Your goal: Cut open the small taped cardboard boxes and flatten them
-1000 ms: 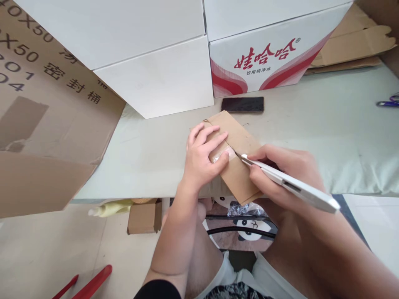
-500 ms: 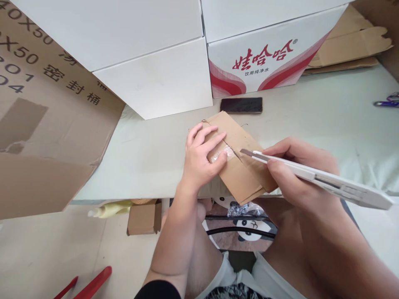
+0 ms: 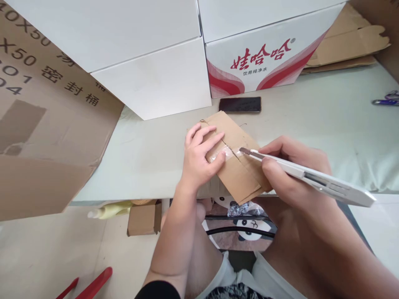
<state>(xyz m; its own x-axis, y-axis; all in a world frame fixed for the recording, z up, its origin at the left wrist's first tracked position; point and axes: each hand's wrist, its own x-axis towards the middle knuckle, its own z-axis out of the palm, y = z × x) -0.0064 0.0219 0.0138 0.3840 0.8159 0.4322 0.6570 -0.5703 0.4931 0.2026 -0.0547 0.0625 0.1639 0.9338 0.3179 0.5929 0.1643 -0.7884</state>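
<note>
A small brown cardboard box (image 3: 232, 128) lies at an angle near the front edge of the covered surface. A strip of clear tape (image 3: 227, 153) crosses its centre seam. My left hand (image 3: 201, 155) rests flat on the left part of the box, fingers spread, covering some of the tape. With my right hand (image 3: 289, 168) I am gripping a white utility knife (image 3: 327, 182) whose blade is out. Its dark tip lies over the tape just right of the seam; whether it touches cannot be told.
Behind the box lies a black phone (image 3: 240, 104). White cartons (image 3: 174, 83) stand at the back, a large brown carton (image 3: 56, 137) at the left. Flattened cardboard (image 3: 346, 45) and a purple pen (image 3: 385, 102) are at the right. A small box (image 3: 144, 218) sits below the front edge.
My right hand has moved the knife slightly left, and the blade tip now lies over the tape near the seam. My left hand stays in place on the box.
</note>
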